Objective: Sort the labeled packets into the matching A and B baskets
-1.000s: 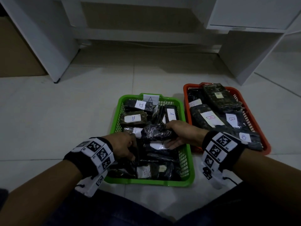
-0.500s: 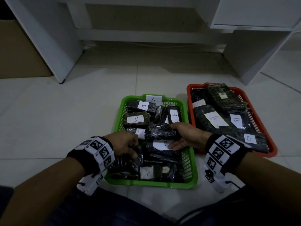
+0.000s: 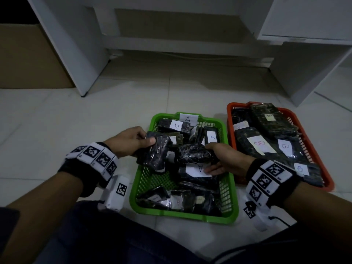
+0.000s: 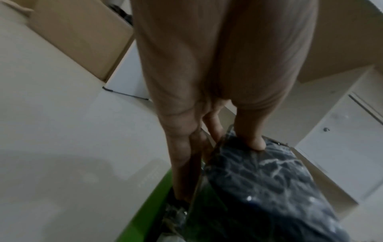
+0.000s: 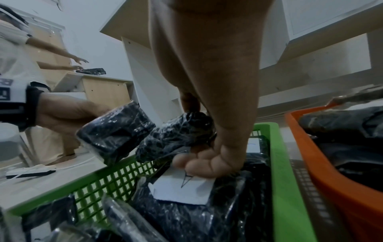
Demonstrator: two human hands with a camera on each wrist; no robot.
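Observation:
A green basket (image 3: 144, 176) tagged A holds several dark plastic-wrapped packets with white A labels. To its right an orange basket (image 3: 322, 151) holds packets labelled B. My left hand (image 3: 131, 141) grips a dark packet (image 3: 155, 153) by its top end and holds it raised over the green basket's left rim; its label faces away. In the left wrist view the thumb (image 4: 251, 134) presses on that packet (image 4: 265, 188). My right hand (image 3: 222, 159) grips a crumpled dark packet (image 3: 194, 153) in the basket's middle, above a packet with an A label (image 3: 196, 169). In the right wrist view the curled fingers (image 5: 209, 163) rest on that label (image 5: 182, 188).
White desk legs (image 3: 76, 60) and a lower shelf stand beyond the baskets, with a cardboard box (image 3: 28, 58) at far left. The floor is pale tile (image 3: 76, 121). In the right wrist view another person (image 5: 18, 54) reaches over a counter at the left.
My left hand has lifted its packet up out of the green basket's near-left corner to above the left rim. My right hand has closed round the crumpled packet in the middle.

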